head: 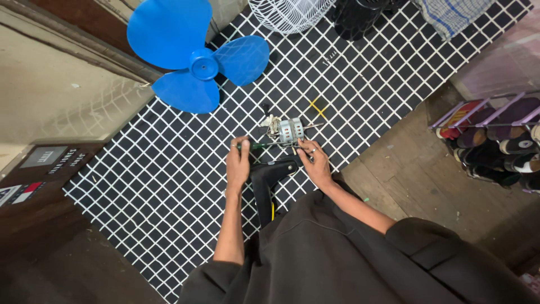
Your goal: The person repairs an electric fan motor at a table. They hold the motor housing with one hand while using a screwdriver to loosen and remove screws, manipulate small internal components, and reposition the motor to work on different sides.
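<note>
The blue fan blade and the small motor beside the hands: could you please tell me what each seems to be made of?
The blue fan blade looks like moulded plastic: uniform colour, smooth semi-gloss surface, one-piece hub. The small motor appears to be bare metal, grey and dull with stacked ribbing, though it is too small to be certain.

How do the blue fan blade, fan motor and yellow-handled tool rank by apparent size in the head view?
1. blue fan blade, by far the largest.
2. fan motor.
3. yellow-handled tool, thin; close to the motor in length, so that ranking is unsure.

Blue fan blade [197, 59] up-left of the hands, white wire guard [289, 14] above, shoe rack [495, 138] far right.
</note>
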